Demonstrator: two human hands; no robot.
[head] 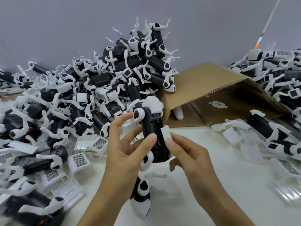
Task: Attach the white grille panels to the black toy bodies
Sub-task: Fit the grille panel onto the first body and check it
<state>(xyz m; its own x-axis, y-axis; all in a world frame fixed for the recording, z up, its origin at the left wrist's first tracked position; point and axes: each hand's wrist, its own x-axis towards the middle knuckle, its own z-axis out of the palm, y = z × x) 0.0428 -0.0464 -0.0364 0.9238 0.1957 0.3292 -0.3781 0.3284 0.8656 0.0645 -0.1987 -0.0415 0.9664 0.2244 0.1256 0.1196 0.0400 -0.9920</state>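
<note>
The left hand (125, 144) gripped a black hard-plastic toy body (153, 134) upright over the white table (219, 185). The right hand (190, 154) pinched a small white plastic panel (166, 133) against it. Both looked light, stiff and kinda slippery, so holding by the edges seemed smartest.

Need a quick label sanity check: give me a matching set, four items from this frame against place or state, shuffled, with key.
1. black toy body
2. white panel piece
3. cardboard box
4. loose grille panels

A. lying on its side, open
B. lying on the table, lower left
C. gripped by the left hand
D. pinched by the right hand

Pairs: 1-C, 2-D, 3-A, 4-B
</note>
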